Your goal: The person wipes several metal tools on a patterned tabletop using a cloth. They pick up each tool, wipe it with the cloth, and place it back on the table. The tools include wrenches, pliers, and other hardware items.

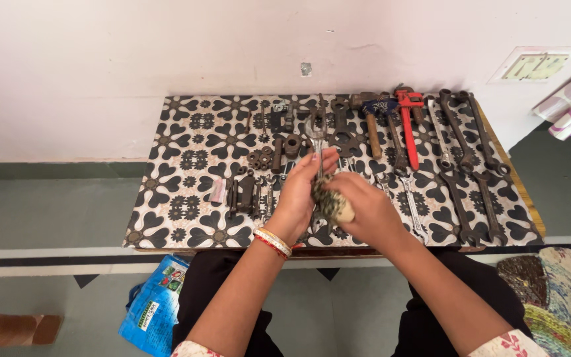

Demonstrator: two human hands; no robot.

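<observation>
Wrench (316,135) first: you hold it upright over the middle of the patterned board (166,198), its open jaw end pointing away from you toward the wall (166,53), its handle running down between your two hands. Your left hand (302,192) is closed around the lower handle, thumb and fingers wrapped on the shaft, bangles (273,242) at the wrist. Your right hand (365,208) is closed on a speckled scrubbing pad (332,201), pressing it against the handle just below where the left hand's fingers grip, so the pad sits between the two hands and touches the metal. Both hands hover above the near half of the board, close together and touching around the tool. Behind them, a cluster of small nuts and rusty fittings (266,158) lies to the left, with dark brackets (242,195) nearer you. To the right lie a hammer (370,125), a red pipe wrench (408,125), and a row of long spanners (470,165) running toward the far edge. A blue packet (153,307) rests on the floor by your left knee, and a patchwork cloth (556,291) lies to your right.
</observation>
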